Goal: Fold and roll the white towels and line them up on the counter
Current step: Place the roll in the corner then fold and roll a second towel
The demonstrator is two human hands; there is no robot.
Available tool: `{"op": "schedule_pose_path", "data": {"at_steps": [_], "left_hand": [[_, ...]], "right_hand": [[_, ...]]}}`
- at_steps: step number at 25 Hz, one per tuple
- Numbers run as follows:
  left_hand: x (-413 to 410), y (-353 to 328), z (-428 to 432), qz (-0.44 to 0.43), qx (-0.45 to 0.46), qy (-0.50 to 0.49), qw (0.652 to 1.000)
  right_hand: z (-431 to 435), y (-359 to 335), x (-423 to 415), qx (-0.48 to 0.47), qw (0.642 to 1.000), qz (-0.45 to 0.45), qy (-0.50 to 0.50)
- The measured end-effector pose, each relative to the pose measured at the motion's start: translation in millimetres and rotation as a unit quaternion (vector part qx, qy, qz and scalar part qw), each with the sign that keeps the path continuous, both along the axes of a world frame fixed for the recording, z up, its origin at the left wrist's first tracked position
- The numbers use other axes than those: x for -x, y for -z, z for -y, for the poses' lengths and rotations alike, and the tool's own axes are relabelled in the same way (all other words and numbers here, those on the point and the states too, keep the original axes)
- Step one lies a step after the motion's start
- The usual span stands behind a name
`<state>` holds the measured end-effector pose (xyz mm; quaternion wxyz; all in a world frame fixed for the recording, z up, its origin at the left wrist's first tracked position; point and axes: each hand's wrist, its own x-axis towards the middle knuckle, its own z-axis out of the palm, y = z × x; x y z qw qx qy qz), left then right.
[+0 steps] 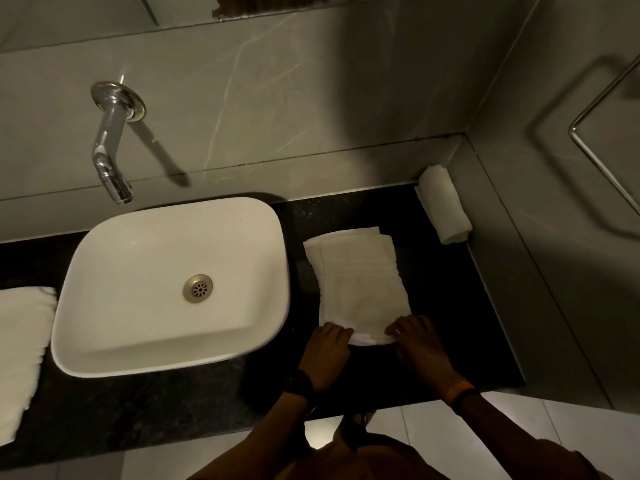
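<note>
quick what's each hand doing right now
Left hand: closed on the folded towel's near edge.
Right hand: closed on the same edge.

A white basin (169, 282) with rounded corners sits at about 9 o'clock of centre, a round metal drain (197, 288) in its bowl. Above it, toward 11 o'clock, a chrome spout (110, 147) juts from the grey marbled wall (277, 98) on a round chrome plate (118, 100) and throws a dark shadow to its right. At 12 o'clock, a strip of mirror (86, 12) runs along the top edge. At 3 o'clock, a thin metal rail (602, 133) is fixed to the side wall. Pale floor tiles (540, 424) show at 5 o'clock.
</note>
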<state>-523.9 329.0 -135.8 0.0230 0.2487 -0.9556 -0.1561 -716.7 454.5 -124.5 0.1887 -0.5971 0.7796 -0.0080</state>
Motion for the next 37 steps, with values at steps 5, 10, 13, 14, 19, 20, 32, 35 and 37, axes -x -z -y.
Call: {"op": "schedule_pose_path", "data": {"at_steps": [5,10,13,14,19,20,32,35,37], "left_hand": [[10,-3,-13,0.014,0.017,-0.002,1.0],[26,-11,-9,0.097,-0.072,-0.039,0.992],[40,-12,5,0.102,-0.122,-0.1,0.982],[41,-12,5,0.108,-0.105,-0.096,0.984],[27,-7,-15,0.104,-0.035,-0.036,0.993],[30,-10,-11,0.098,-0.078,-0.048,0.991],[47,-22,-3,0.182,0.016,-0.032,0.983],[56,-27,22,0.159,-0.135,-0.045,0.977],[60,-28,29,0.158,-0.24,-0.089,0.954]], "right_hand": [[38,-19,-2,-0.088,0.988,0.075,0.099],[37,-20,-6,-0.094,0.991,0.014,0.097],[13,-10,-33,-0.016,0.999,-0.044,0.009],[12,-6,-37,-0.025,0.998,-0.059,-0.007],[60,-8,-19,-0.05,0.998,-0.048,0.008],[68,-11,-15,-0.057,0.998,-0.033,0.017],[85,-15,-2,-0.153,0.987,0.047,0.019],[64,-5,-9,-0.153,0.988,-0.029,-0.007],[53,1,-16,-0.127,0.986,-0.093,-0.047]]}}
